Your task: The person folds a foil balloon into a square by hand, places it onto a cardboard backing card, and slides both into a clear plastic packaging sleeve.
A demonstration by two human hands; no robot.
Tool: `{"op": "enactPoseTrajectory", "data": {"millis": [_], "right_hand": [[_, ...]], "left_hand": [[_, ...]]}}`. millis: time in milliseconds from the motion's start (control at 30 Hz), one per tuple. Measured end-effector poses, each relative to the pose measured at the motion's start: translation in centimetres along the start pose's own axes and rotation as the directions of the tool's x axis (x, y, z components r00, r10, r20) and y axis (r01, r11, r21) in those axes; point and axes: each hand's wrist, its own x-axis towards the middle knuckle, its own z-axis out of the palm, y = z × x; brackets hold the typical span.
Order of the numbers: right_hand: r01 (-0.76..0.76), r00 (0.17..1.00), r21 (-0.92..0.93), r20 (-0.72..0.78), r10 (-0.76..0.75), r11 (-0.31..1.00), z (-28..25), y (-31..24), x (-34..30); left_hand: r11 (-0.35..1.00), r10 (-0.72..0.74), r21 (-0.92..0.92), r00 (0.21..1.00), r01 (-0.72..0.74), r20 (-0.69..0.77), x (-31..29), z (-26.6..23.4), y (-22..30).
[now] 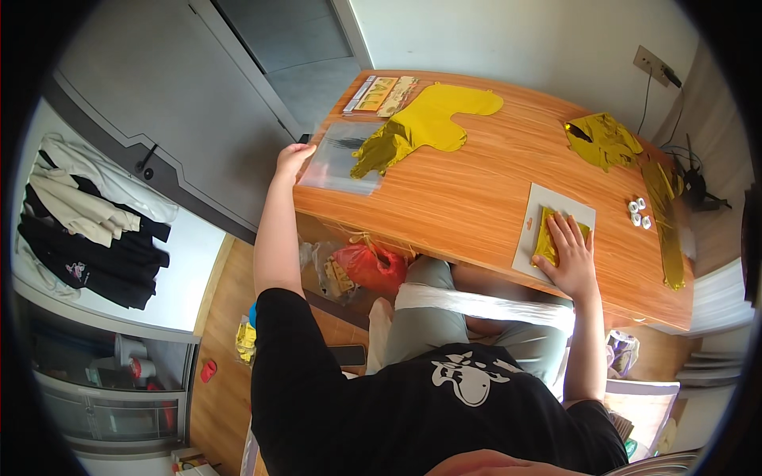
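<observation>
At the table's left edge, my left hand (294, 161) has its fingers closed at the border of some clear plastic bags (337, 176). A large gold foil balloon (432, 119), flat and uninflated, partly covers these bags. Toward the front right, my right hand (570, 255) lies flat with fingers spread, pressing on a folded gold foil piece (546, 242). That foil rests on a pale grey card (536, 208) with a hang hole. Part of the folded foil is hidden under my palm.
Printed packs (381, 95) lie at the table's far left. Crumpled gold foil (603, 141), a long gold foil strip (667, 230) and several small white rolls (639, 213) are on the right. Below hangs a red bag (369, 268). A grey door (175, 87) stands left.
</observation>
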Motion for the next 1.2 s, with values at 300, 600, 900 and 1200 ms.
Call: {"op": "enactPoseTrajectory", "data": {"millis": [300,600,900,1200], "right_hand": [[0.036,0.999,0.039,-0.026,-0.035,0.999,0.4,0.1,0.2],[0.083,0.994,0.003,-0.078,-0.082,0.997,1.0,0.8,0.4],[0.078,0.994,-0.001,-0.072,-0.077,0.997,1.5,1.1,0.2],[0.052,0.994,-0.016,-0.098,-0.054,0.999,1.9,1.2,-0.1]], "left_hand": [[0.586,0.007,-0.689,0.852,-0.428,-0.524,-13.0,-2.7,4.1],[-0.070,0.445,-0.987,0.890,0.147,0.101,-28.0,14.5,6.1],[0.751,0.486,-0.447,0.865,-0.486,-0.123,-33.7,24.4,7.0],[0.519,0.495,0.720,0.849,-0.460,0.186,-36.4,23.1,9.7]]}}
